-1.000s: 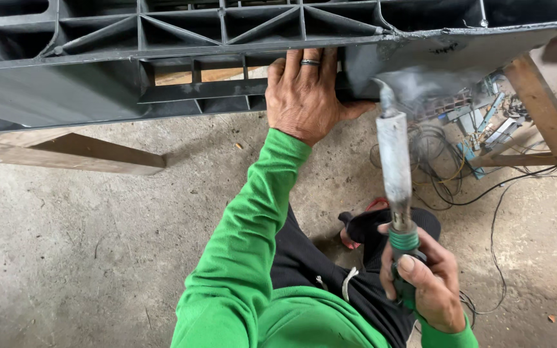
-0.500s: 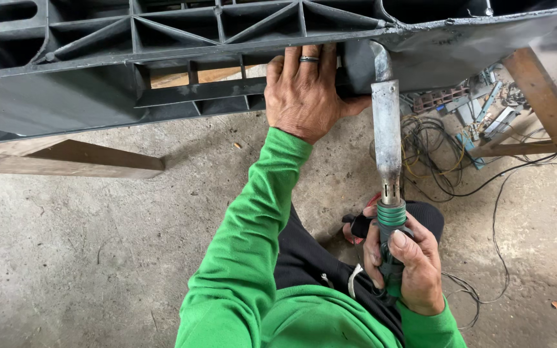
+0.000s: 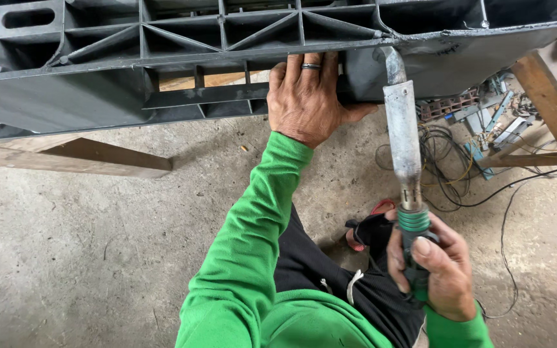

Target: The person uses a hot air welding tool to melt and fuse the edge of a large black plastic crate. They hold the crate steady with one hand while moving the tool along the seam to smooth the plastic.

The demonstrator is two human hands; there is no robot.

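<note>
Up front, we press our left hand (image 3: 307, 100) flat against the side of a dark grey plastic pallet (image 3: 98, 103), which stands on its edge on wooden beams (image 3: 107, 158) above the concrete floor (image 3: 78, 258). The palm lies on the pallet's lower rail, the fingers point upward and curl a little over the ribbed edge, and the thumb spreads out to the right along the rail. A ring (image 3: 311, 66) sits on one finger. The hand grips nothing; it lies open and braces the pallet. The green sleeve (image 3: 253, 232) runs from the wrist down toward us, the arm nearly straight.

Our right hand (image 3: 436, 274) is clenched around the dark handle of a hot-air welding gun (image 3: 404, 142), low at the right, knuckles turned outward and thumb laid along the top just below the green ribbed collar. The forearm comes up from the bottom edge. The gun's long metal barrel points upward, tilted slightly left, and its bent nozzle touches the pallet's edge just to the right of the left hand.

Beyond the barrel, a tangle of cables (image 3: 446, 161) lies on the floor beside scraps of metal near a wooden frame (image 3: 549, 103). A sandalled foot (image 3: 369, 229) shows below the barrel.
</note>
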